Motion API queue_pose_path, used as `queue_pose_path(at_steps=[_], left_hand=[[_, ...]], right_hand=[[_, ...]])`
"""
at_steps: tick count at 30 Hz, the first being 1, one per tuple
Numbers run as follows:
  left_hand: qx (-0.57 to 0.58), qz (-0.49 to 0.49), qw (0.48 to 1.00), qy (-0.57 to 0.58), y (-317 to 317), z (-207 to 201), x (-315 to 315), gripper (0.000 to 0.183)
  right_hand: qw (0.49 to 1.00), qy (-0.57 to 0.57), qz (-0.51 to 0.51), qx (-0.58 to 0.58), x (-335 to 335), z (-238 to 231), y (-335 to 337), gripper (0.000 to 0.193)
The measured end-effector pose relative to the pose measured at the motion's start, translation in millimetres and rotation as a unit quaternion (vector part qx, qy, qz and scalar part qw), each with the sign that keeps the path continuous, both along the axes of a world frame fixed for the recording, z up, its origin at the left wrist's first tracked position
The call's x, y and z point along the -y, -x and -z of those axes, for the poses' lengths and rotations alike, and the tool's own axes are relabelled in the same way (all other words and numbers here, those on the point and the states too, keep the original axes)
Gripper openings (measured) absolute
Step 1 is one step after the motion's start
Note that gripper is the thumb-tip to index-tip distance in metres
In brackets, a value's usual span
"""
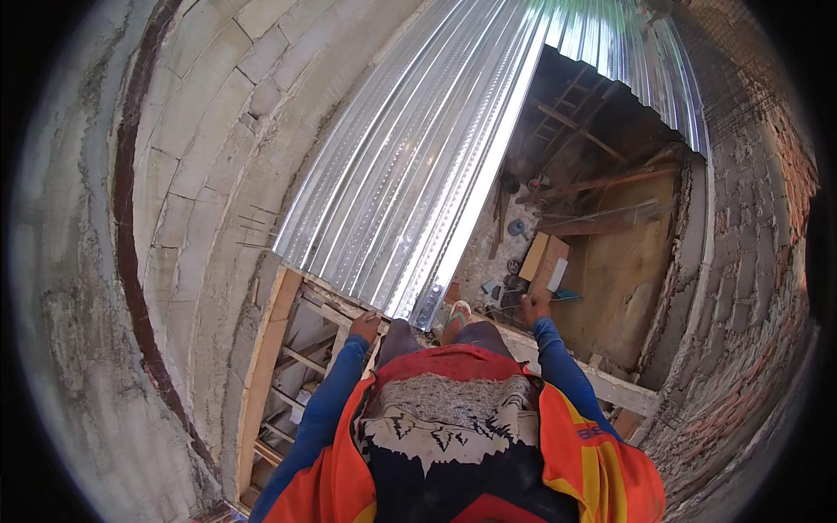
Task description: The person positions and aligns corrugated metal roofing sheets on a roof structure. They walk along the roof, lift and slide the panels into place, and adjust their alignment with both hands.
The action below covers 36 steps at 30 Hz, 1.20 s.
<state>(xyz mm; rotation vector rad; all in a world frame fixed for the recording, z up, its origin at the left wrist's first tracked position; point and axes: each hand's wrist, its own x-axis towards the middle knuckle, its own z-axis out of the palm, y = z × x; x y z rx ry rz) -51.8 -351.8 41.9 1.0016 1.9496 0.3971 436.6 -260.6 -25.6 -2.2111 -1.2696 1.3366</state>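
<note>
Ribbed shiny metal sheets (392,174) stretch away in front of me. My left hand (364,326) is closed at the near edge of the sheets, beside a wooden beam (324,307); what is inside its fingers is hidden. Further right, my right hand (534,309) is also closed, in front of the opening beside the sheets. Whether it grips anything cannot be made out. One foot in a sandal (455,319) shows between my knees, at the sheet's near end.
Through the opening, a lower floor (488,253) shows with boards (547,261), a wooden ladder (567,105) and scattered items. A block wall (209,148) rises on the left, a rough brick wall (750,244) on the right. Timber framing (266,375) with gaps lies at left behind my hand.
</note>
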Motion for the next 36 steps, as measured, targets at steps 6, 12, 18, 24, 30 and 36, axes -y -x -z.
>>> queue_pose_path(at_steps=[6,12,18,24,30,36], left_hand=[[0.019,-0.028,0.998,0.059,-6.1,-15.0,10.3,0.047],[0.008,-0.022,0.998,0.053,-11.8,-22.2,19.9,0.048],[0.045,-0.098,0.993,0.040,5.1,18.7,37.8,0.046],[0.080,-0.209,0.974,0.028,13.4,20.6,66.7,0.050],[-0.135,0.007,0.987,0.085,62.0,70.7,153.6,0.049],[-0.074,0.045,0.988,0.132,69.4,59.0,143.9,0.048]], right_hand=[[0.998,-0.032,-0.048,0.028,10.7,11.7,-2.7,0.036],[0.999,-0.024,-0.048,-0.004,10.4,15.7,-11.7,0.036],[0.998,-0.059,-0.032,0.010,8.1,61.6,-39.3,0.035],[0.998,0.002,-0.057,-0.001,-18.4,30.7,-42.8,0.036],[0.998,0.017,-0.052,-0.014,-41.6,-13.8,-20.7,0.037],[0.999,0.016,-0.008,-0.027,-74.9,-28.9,24.6,0.036]])
